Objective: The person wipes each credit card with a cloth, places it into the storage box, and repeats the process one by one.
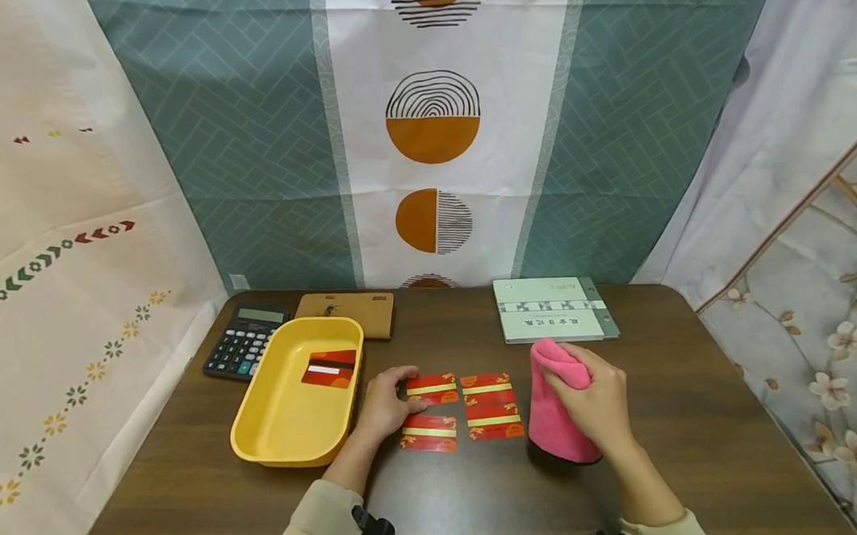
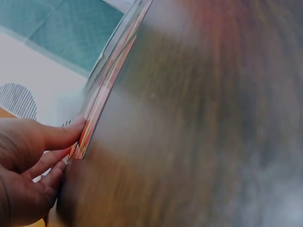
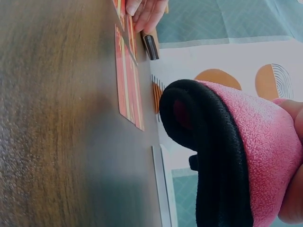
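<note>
My left hand (image 1: 386, 403) rests at the left end of a red card with a yellow stripe (image 1: 438, 389), a finger at its top edge and the thumb at its lower edge. In the left wrist view the fingertips (image 2: 78, 125) pinch in at the ends of the flat cards. Below it lies a second red card (image 1: 428, 434), and two more cards (image 1: 492, 410) lie to the right, one above the other. My right hand (image 1: 601, 396) grips a folded pink cloth (image 1: 556, 410) with black edging (image 3: 222, 175), held upright right of the cards.
A yellow tray (image 1: 263, 438) with a red card (image 1: 330, 370) in it stands on the left. Behind it are a calculator (image 1: 238, 342) and a brown notebook (image 1: 373, 312). A pale green account book (image 1: 547, 310) lies at the back right of the wooden table (image 1: 705, 414).
</note>
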`<state>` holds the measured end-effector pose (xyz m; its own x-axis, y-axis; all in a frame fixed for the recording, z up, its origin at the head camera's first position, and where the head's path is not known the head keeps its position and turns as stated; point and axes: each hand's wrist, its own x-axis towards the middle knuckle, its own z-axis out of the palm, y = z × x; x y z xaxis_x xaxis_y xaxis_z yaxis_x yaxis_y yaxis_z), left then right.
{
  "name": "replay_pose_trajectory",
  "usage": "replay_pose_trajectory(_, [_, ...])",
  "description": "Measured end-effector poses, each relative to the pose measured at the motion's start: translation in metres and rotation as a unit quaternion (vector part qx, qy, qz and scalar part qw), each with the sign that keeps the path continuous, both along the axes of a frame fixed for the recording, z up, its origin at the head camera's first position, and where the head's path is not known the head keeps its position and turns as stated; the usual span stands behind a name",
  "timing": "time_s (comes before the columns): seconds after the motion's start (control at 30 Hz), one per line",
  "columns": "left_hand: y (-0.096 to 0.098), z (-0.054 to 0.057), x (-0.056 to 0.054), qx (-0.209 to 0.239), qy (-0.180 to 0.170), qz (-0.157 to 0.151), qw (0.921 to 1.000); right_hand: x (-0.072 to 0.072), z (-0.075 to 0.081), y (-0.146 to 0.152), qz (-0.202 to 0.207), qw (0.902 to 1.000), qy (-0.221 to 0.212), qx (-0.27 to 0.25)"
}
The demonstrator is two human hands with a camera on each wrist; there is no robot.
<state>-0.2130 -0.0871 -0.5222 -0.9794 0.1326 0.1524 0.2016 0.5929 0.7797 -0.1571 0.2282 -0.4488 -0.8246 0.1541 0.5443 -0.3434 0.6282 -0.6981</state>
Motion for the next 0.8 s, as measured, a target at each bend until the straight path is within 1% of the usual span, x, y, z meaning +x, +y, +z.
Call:
replay_pose_trajectory(0.13, [0.001,0.0013,-0.0002,-0.013,-0.008,-0.005,0.9999,0.0002,-0.0013,-0.0003,0.001,1.0,0.004,0.0])
replay_pose_trajectory(0.27, [0.0025,0.0021,-0.0011,-0.023,-0.019,0.0,0.9996,0.0001,-0.0016,-0.0007,-0.002,1.0,-0.003,-0.001])
replay_pose_trajectory(0.4, [0.0034,0.0027,-0.0016,-0.013,-0.028,0.009,0.9995,0.0004,-0.0014,-0.0008,-0.004,0.9999,-0.015,-0.004])
replay_pose_trajectory(0.57, [0.0034,0.0031,-0.0014,0.006,-0.03,0.012,0.9995,0.0004,-0.0005,-0.0008,-0.003,0.9999,-0.014,-0.004])
replay_pose_trajectory(0.63, [0.0028,0.0032,-0.0011,-0.001,-0.026,0.006,0.9996,0.0004,-0.0004,-0.0008,-0.003,0.9999,-0.011,-0.002])
replay_pose_trajectory(0.8, [0.0018,0.0034,-0.001,-0.041,-0.02,-0.009,0.9989,0.0008,-0.001,-0.0005,-0.004,0.9999,-0.014,0.001])
